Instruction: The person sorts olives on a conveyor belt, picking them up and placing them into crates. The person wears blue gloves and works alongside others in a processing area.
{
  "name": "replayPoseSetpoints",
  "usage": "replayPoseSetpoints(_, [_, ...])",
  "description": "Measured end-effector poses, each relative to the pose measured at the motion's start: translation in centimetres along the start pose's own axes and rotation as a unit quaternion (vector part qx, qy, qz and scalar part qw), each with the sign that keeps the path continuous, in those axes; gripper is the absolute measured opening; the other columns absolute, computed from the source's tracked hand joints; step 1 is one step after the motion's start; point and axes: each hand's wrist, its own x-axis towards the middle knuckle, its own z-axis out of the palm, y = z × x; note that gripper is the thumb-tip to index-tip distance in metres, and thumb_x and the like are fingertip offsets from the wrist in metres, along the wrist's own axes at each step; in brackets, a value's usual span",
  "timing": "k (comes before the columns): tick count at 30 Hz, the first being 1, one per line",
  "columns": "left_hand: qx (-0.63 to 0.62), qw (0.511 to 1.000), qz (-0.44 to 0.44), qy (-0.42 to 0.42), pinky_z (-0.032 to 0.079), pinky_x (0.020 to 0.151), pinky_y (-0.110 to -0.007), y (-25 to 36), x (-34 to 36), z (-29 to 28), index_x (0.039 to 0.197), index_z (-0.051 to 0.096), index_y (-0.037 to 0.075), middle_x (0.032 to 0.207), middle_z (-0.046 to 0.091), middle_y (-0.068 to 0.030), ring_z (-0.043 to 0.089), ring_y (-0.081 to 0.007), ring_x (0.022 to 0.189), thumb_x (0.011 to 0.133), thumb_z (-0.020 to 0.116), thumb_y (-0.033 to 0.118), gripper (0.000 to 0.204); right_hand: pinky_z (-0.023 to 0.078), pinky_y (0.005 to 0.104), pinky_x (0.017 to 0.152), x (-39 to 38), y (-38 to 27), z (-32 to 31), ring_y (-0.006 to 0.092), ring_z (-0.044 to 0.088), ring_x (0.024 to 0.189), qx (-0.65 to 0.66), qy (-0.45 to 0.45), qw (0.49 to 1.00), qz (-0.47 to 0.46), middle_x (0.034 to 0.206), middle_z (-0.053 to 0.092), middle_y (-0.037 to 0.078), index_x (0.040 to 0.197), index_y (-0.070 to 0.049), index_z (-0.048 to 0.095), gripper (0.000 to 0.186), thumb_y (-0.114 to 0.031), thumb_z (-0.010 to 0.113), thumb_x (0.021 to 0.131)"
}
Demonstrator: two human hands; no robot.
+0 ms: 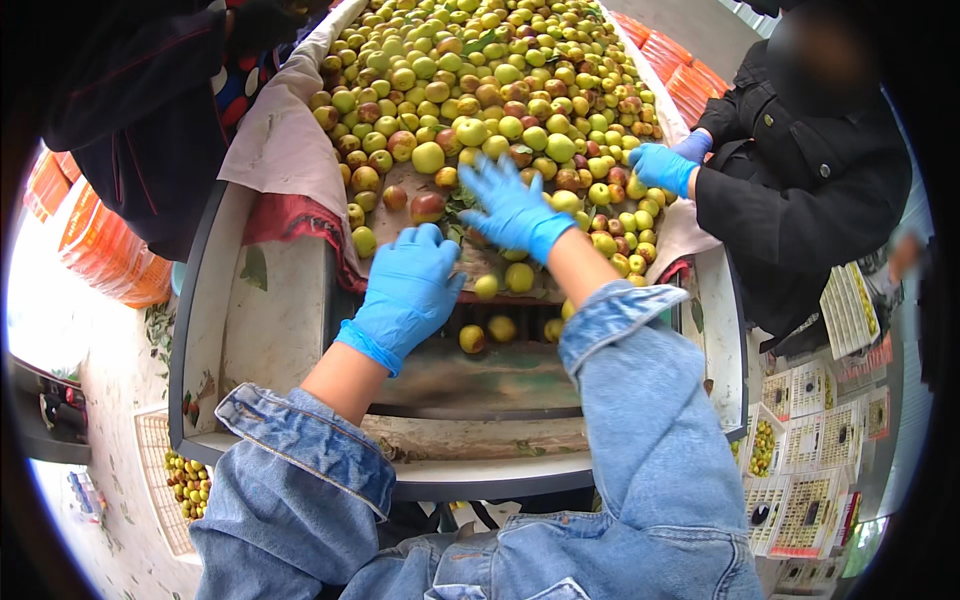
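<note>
A heap of green and reddish-brown jujubes point(480, 85) covers the sloping, cloth-lined sorting table. My right hand point(515, 210), in a blue glove, is spread over the near edge of the heap, palm down, above some green leaves. My left hand point(408, 295), gloved the same, is at the left of the heap's lower end. Its fingers curl downward beside a large reddish jujube point(427, 207), and their tips are hidden, so what they hold, if anything, cannot be seen. Below my hands, a few loose jujubes point(472, 338) are at the dark gap under the cloth.
At the right, a person in black point(815, 190) has blue-gloved hands point(665, 168) at the table's edge. Another dark-sleeved person point(140, 110) stands at the left. Pale crates point(800, 440) sit low right, another crate point(150, 460) low left. The table's grey-edged frame point(205, 300) surrounds the lower end.
</note>
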Motion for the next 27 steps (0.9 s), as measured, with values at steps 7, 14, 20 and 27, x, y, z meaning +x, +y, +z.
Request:
replayPoseSetpoints(7, [0.062,0.988,-0.025,-0.138,0.04,0.094,-0.056,0.0,-1.4,0.7,0.132,0.041,0.004,0.147,0.02,-0.0258,0.029,-0.0459,0.13,0.076,0.069,0.04,0.073,0.023,0.0614,0.104,-5.9,-3.8,-0.4,0.0306,0.025,0.137,0.057,-0.078,0.98,-0.174,0.143,0.035,0.014,0.136,-0.005,0.036,0.057,-0.032,0.049,0.088])
replayPoseSetpoints(14, [0.041,0.985,0.078,-0.146,0.037,0.099,-0.051,-0.2,-1.5,0.8,0.124,0.051,0.003,0.14,0.031,-0.0272,0.028,-0.0459,0.131,0.076,0.068,0.037,0.062,0.019,0.0677,0.101,-4.3,3.2,-1.2,0.0363,0.017,0.138,-0.052,-0.045,0.993,0.096,0.148,0.023,0.02,0.142,-0.018,0.033,0.054,-0.044,0.039,0.094])
replayPoseSetpoints(20, [-0.005,0.97,0.214,-0.113,0.036,0.099,-0.047,-0.4,-2.2,1.5,0.113,0.06,0.007,0.129,0.048,-0.018,0.037,-0.0359,0.127,0.076,0.067,0.034,0.047,0.033,0.0508,0.102,-4.9,0.9,-0.2,0.036,0.041,0.124,0.078,-0.06,0.985,-0.141,0.13,0.05,0.013,0.128,-0.013,0.051,0.046,-0.038,0.05,0.09])
replayPoseSetpoints(27, [0.0,0.999,0.035,-0.014,0.038,0.095,-0.051,0.5,-0.8,0.9,0.126,0.048,0.009,0.13,0.044,-0.0183,0.042,-0.0373,0.12,0.071,0.074,0.025,0.063,0.006,0.0661,0.106,0.1,3.8,1.9,0.0376,0.009,0.141,-0.004,-0.032,0.99,0.138,0.155,0.002,0.013,0.148,-0.018,0.015,0.074,-0.054,0.041,0.089])
